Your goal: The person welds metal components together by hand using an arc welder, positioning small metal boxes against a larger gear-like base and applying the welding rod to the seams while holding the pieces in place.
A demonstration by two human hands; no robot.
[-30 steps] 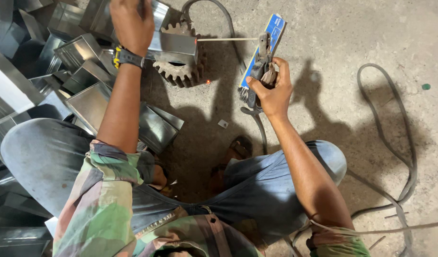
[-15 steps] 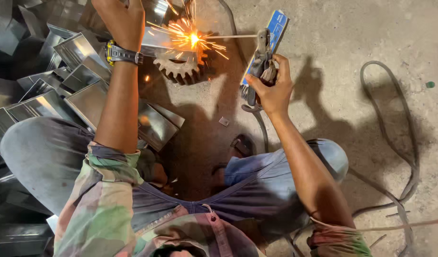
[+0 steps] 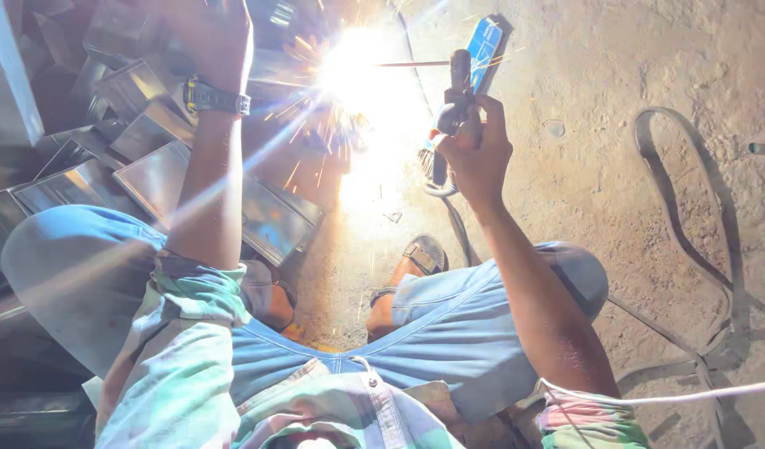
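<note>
1. Concrete floor (image 3: 648, 75): a heap of sheet-metal boxes (image 3: 149, 166) along its left edge.
2. Welding is under way; a bright arc (image 3: 357, 75) hides the seam, so progress is unclear.
3. Right hand (image 3: 475, 150) is closed around the electrode holder (image 3: 459, 91).
4. Left hand (image 3: 212, 37) reaches to the workpiece; its grip cannot be told.

A dark electrode holder (image 3: 454, 100) stands upright, its thin rod (image 3: 407, 63) lying level — the tip lost in white glare, sparks flying
</note>
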